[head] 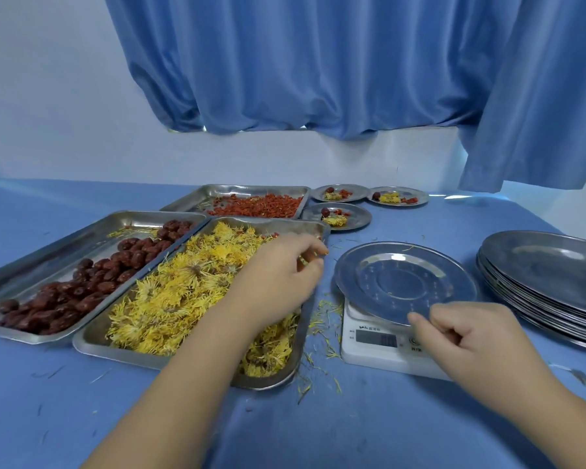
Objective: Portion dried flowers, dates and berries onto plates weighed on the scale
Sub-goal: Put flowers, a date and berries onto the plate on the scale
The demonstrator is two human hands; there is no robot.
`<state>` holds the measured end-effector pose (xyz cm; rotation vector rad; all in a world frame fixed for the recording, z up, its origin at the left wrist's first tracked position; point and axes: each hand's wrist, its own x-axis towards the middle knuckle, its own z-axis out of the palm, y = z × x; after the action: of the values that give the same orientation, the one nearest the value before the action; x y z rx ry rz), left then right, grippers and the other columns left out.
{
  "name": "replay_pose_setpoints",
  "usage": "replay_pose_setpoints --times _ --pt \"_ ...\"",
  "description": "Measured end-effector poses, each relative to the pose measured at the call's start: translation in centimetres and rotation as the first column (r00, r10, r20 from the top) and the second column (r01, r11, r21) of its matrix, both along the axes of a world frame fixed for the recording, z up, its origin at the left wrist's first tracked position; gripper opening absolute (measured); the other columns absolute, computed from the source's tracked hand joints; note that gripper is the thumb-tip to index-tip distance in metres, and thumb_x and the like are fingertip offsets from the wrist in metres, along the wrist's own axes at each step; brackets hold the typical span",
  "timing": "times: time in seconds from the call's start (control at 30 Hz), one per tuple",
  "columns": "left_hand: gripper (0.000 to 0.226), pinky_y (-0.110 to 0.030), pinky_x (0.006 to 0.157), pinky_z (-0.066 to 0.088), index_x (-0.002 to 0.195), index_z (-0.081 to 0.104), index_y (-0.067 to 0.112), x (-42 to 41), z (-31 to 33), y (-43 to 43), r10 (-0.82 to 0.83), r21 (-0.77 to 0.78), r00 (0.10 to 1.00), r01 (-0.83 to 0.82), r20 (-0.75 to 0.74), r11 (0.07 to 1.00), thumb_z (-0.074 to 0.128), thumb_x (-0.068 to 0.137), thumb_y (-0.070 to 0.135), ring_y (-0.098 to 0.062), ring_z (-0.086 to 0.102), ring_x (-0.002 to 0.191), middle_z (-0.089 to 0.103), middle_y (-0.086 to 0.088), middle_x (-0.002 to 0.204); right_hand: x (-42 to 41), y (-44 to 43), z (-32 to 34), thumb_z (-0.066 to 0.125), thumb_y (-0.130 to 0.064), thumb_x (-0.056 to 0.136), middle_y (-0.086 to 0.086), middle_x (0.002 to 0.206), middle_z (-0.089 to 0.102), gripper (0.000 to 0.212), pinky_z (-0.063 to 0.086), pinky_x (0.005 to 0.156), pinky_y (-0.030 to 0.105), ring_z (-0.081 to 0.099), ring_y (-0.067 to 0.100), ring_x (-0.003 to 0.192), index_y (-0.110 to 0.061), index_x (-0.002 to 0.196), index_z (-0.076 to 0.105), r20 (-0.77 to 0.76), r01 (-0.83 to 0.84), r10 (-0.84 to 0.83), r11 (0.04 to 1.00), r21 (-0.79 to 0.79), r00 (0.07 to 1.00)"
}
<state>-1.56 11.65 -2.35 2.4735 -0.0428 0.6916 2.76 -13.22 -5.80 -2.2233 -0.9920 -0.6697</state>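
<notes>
Dried yellow flowers (183,292) fill the near steel tray (92,343). My left hand (278,282) hovers over its far right corner, fingers curled and pinching a few petals. Left of it is a tray of dark red dates (92,282); behind is a tray of red berries (264,205). An empty steel plate (400,282) sits on the white scale (372,346). My right hand (471,333) is at the plate's near rim, thumb on the edge and fingers curled beneath.
Three small plates (359,220) with portions of flower, date and berries stand behind the scale. A stack of empty plates (548,275) is at the right. Loose petals (322,333) litter the blue tablecloth (82,407) between tray and scale. Blue curtains hang behind.
</notes>
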Motion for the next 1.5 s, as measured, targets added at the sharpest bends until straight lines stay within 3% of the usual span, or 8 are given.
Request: replay_pose_setpoints --times 0.2,0.37,0.57,0.8,0.9,1.07,1.37,1.5 --pt "0.032 -0.029 0.074 0.056 0.117 0.065 0.026 1.3 3.7 6.6 0.237 0.319 0.956 -0.173 -0.174 0.932 0.046 0.095 0.01 -0.008 0.064 0.083 0.064 0.007 0.115 -0.2 0.5 0.0 0.059 -0.032 0.08 -0.006 0.045 0.018 0.049 0.027 0.047 0.03 0.019 0.007 0.044 -0.023 0.052 0.019 0.01 -0.039 0.04 0.998 -0.054 0.999" --pt "0.033 -0.032 0.096 0.045 0.128 0.06 0.024 3.2 4.1 8.1 0.231 0.57 0.89 0.038 -0.392 0.821 0.055 0.095 0.026 -0.014 0.058 0.111 0.06 0.003 0.131 -0.2 0.3 0.0 0.058 -0.035 0.081 -0.006 0.044 0.02 0.048 0.029 0.048 0.03 0.022 0.008 0.044 -0.022 0.052 0.021 -0.012 -0.03 0.029 0.998 -0.06 1.0" --pt "0.03 -0.034 0.093 0.049 0.12 0.062 0.026 4.0 3.1 7.8 0.282 0.656 0.845 0.104 -0.455 0.747 0.063 0.09 0.028 -0.012 0.058 0.104 0.064 0.005 0.121 -0.2 0.1 0.2 0.057 -0.036 0.082 -0.004 0.045 0.022 0.05 0.027 0.046 0.031 0.025 0.012 0.045 -0.021 0.052 0.02 -0.044 -0.034 0.031 0.997 -0.064 0.999" --pt "0.015 -0.023 0.072 0.048 0.098 0.066 0.033 2.8 4.6 8.4 0.16 0.272 0.931 -0.07 -0.327 0.96 0.055 0.094 0.042 -0.003 0.06 0.082 0.066 0.015 0.092 -0.3 -0.3 0.7 0.065 -0.026 0.085 -0.005 0.045 0.022 0.057 0.026 0.045 0.031 0.026 0.013 0.046 -0.021 0.052 0.018 -0.046 -0.037 0.036 0.999 -0.035 0.998" --pt "0.021 -0.019 0.066 0.035 0.093 0.069 0.03 2.6 5.4 8.5 0.144 0.096 0.954 -0.122 -0.265 0.988 0.051 0.097 0.042 -0.002 0.056 0.08 0.063 0.017 0.09 -0.4 -0.3 0.8 0.065 -0.025 0.084 -0.005 0.044 0.022 0.057 0.029 0.046 0.034 0.025 0.012 0.046 -0.021 0.052 0.019 -0.059 -0.038 0.038 0.999 -0.013 0.998" --pt "0.038 -0.034 0.07 0.049 0.067 0.058 0.026 2.9 5.7 5.8 -0.01 -0.204 0.953 -0.054 -0.304 0.977 0.045 0.099 0.04 -0.011 0.057 0.065 0.057 0.005 0.066 0.0 -0.6 1.1 0.062 -0.026 0.084 -0.003 0.045 0.023 0.054 0.028 0.046 0.034 0.025 0.014 0.046 -0.019 0.052 0.02 -0.083 -0.027 0.031 0.998 0.051 0.996" --pt "0.025 -0.024 0.065 0.047 0.089 0.066 0.017 7.4 4.5 -3.9 -0.149 -0.083 0.938 0.129 -0.312 0.988 0.05 0.098 0.034 -0.003 0.054 0.062 0.058 0.011 0.071 0.7 -0.9 1.3 0.064 -0.026 0.085 -0.001 0.044 0.025 0.055 0.035 0.047 0.038 0.027 0.017 0.046 -0.02 0.051 0.022 -0.089 -0.012 0.023 0.993 0.12 0.996" --pt "0.015 -0.016 0.071 0.045 0.104 0.07 0.022 9.3 2.9 -6.1 -0.183 -0.108 0.92 0.155 -0.346 0.982 0.066 0.09 0.027 0.001 0.06 0.083 0.068 0.012 0.094 0.9 -1.1 1.2 0.065 -0.026 0.085 -0.002 0.044 0.023 0.057 0.033 0.047 0.038 0.027 0.017 0.047 -0.021 0.05 0.02 -0.09 -0.003 0.014 0.993 0.119 0.996"
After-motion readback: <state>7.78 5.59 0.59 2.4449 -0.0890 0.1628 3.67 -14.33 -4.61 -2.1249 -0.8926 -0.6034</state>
